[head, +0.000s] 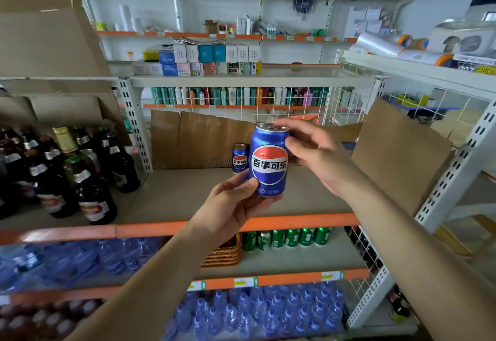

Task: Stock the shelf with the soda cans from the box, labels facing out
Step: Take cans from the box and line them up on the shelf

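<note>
Shop racking fills the view, and the shelf (188, 193) holds one can (239, 158) at the back. Both hands carry a second can (269, 160) above it, label toward the camera: left hand (236, 206) grips its base, right hand (316, 158) fingers (291, 143) curl round its top. Placing seems underway; next, set it beside the first, label outward.

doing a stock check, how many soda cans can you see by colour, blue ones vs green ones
Blue cans: 2, one in the left hand and right hand, the held can, and one standing on the shelf behind it.
Green cans: 6, in a row on the shelf below.
Total: 8 cans.
</note>
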